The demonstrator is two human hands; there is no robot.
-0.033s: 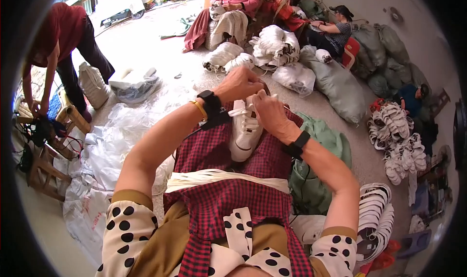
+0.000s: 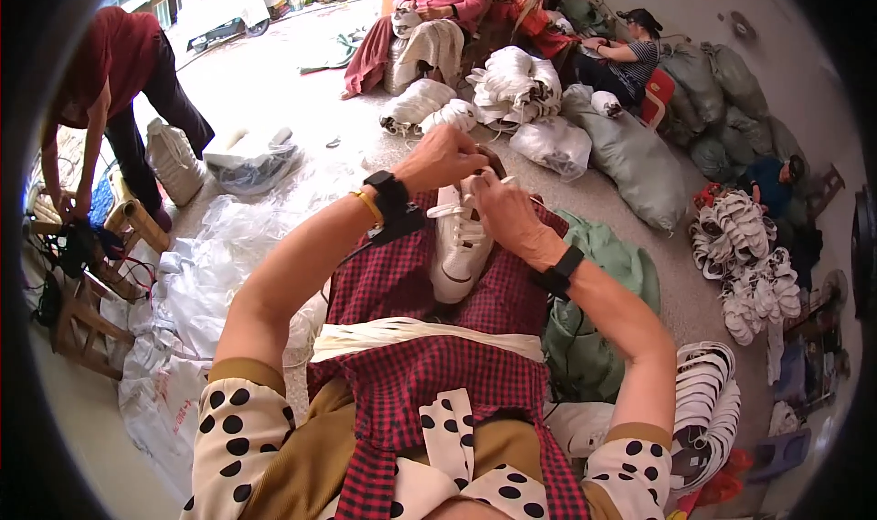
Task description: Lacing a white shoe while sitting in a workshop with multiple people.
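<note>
A white sneaker [image 2: 459, 257] rests on the red-and-black checked apron [image 2: 384, 282] over my lap, its toe pointing toward me. White laces run through its eyelets. My left hand [image 2: 442, 162] is closed in a pinch at the far, ankle end of the sneaker; what its fingertips grip is hidden. Just beside it, my right hand [image 2: 513, 214] pinches a white shoelace, a bit of which shows past its fingers. A brown curved edge [image 2: 493, 161] shows behind the fingertips. Across my lap lies a bundle of flat white laces [image 2: 425, 340].
Green cloth [image 2: 598, 291] lies to my right, beside stacked white shoes [image 2: 705, 419]. Clear plastic sheeting [image 2: 224, 273] spreads at my left. Ahead are white shoe bundles [image 2: 516, 86] and a full grey-green sack [image 2: 630, 159]. Several people work around; one bends over a wooden stool [image 2: 87, 323].
My fingertips have shifted slightly at the sneaker's ankle end, and more of the brown edge shows. The sneaker has stayed in place.
</note>
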